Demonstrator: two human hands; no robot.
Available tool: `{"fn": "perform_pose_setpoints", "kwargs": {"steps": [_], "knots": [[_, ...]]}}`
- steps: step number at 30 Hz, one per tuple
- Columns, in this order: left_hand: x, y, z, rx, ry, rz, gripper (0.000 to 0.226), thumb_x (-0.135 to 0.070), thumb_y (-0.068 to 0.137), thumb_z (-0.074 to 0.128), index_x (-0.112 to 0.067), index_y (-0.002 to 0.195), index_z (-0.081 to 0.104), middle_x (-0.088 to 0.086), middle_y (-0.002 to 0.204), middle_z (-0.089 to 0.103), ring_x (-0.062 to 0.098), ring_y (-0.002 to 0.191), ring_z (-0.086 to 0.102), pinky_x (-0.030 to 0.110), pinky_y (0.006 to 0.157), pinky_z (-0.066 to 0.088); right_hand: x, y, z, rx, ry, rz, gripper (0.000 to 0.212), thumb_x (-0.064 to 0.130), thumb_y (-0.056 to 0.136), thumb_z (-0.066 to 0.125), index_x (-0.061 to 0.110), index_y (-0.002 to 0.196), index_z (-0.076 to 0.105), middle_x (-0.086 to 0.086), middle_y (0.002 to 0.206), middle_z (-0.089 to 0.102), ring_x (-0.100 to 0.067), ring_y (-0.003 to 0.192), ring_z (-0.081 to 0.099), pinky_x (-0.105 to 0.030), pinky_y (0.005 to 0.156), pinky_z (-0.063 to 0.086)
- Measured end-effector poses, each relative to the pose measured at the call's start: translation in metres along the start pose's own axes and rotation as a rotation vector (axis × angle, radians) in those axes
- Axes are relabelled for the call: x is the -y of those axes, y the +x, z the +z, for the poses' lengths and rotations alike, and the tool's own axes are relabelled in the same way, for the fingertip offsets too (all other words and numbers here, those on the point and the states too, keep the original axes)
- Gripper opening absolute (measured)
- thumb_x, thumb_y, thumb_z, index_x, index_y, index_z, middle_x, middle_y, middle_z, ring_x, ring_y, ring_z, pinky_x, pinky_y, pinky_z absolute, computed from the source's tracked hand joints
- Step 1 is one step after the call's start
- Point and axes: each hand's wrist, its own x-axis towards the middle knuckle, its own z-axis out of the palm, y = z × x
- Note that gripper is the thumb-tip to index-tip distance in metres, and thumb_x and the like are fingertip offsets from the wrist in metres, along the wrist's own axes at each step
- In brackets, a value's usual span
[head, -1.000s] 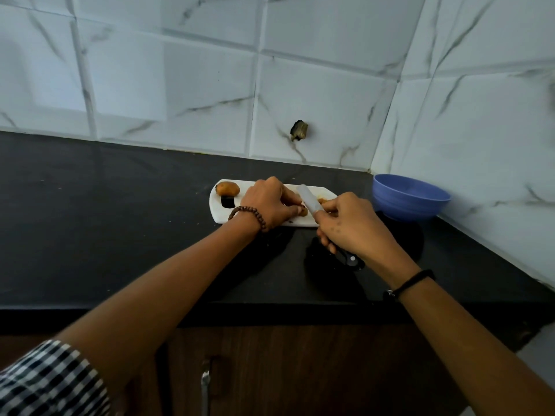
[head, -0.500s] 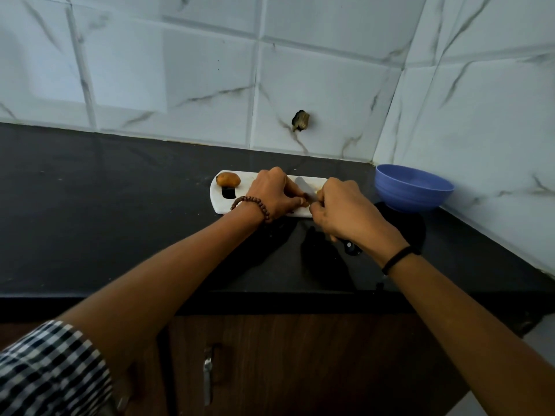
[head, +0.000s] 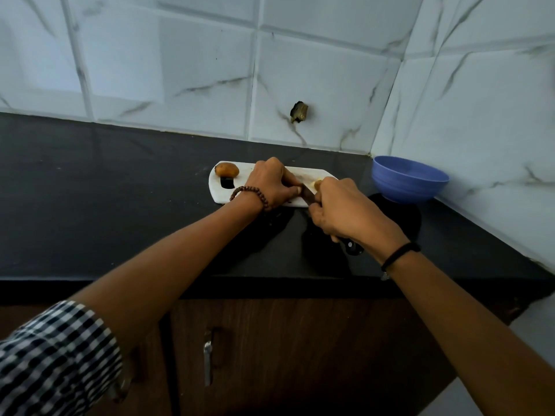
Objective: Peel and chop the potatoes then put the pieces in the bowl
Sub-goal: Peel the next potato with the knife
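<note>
A white cutting board (head: 222, 196) lies on the black counter. An unpeeled brown potato (head: 227, 169) sits at its left end. My left hand (head: 271, 184) is curled over a potato in the board's middle, which is almost wholly hidden under my fingers. My right hand (head: 345, 211) grips a black-handled knife (head: 350, 247); its blade points down-left into the gap between my hands. A pale cut piece (head: 316, 183) shows just above my right hand. The blue bowl (head: 410, 179) stands right of the board, in the corner.
Tiled walls close off the back and right side of the counter (head: 105, 190). A broken hole (head: 299, 111) marks the back wall. Dark wood cabinet doors with a metal handle (head: 207, 358) are below the counter's front edge.
The knife blade has dropped from raised and slanted above the board to low between my hands. My right hand moved left, closer to my left hand.
</note>
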Motion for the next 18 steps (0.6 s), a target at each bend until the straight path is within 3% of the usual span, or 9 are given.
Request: {"fn": "perform_pose_setpoints", "kwargs": {"steps": [6,10,13,18], "knots": [[0.001,-0.002,0.0,0.005,-0.007,-0.001,0.019,-0.019,0.084,0.069,-0.014,0.101,0.077,0.004,0.094,0.075,0.013,0.091,0.065,0.019,0.082,0.048,-0.01,-0.015,-0.012,0.081,0.015,0.034,0.015,0.015,0.096,0.055,0.004,0.092,0.064,-0.013,0.076,0.069,-0.026,0.057,0.071,-0.04,0.06,0.063],[0.001,-0.001,-0.001,0.033,-0.037,-0.019,0.02,-0.016,0.085,0.066,-0.014,0.103,0.076,0.002,0.101,0.073,0.013,0.096,0.064,0.016,0.081,0.043,-0.021,-0.028,-0.027,0.14,0.061,0.058,0.017,0.024,0.099,0.056,0.012,0.095,0.066,-0.005,0.068,0.068,-0.012,0.047,0.062,-0.027,0.053,0.058],[0.003,0.003,-0.002,0.065,-0.044,-0.026,0.025,-0.01,0.089,0.058,-0.015,0.107,0.074,0.002,0.108,0.071,0.014,0.101,0.062,0.016,0.085,0.041,-0.024,-0.03,-0.03,0.059,0.083,0.067,0.029,0.031,0.101,0.053,0.012,0.084,0.067,-0.002,0.057,0.066,-0.007,0.037,0.058,-0.022,0.047,0.052],[0.008,0.007,-0.004,0.002,-0.048,-0.026,0.024,-0.01,0.09,0.06,-0.012,0.11,0.071,0.005,0.111,0.071,0.016,0.103,0.065,0.025,0.097,0.048,-0.019,-0.021,-0.023,-0.021,0.166,0.058,0.03,0.036,0.102,0.052,0.013,0.096,0.069,-0.002,0.059,0.069,-0.008,0.039,0.061,-0.018,0.043,0.05]]}}
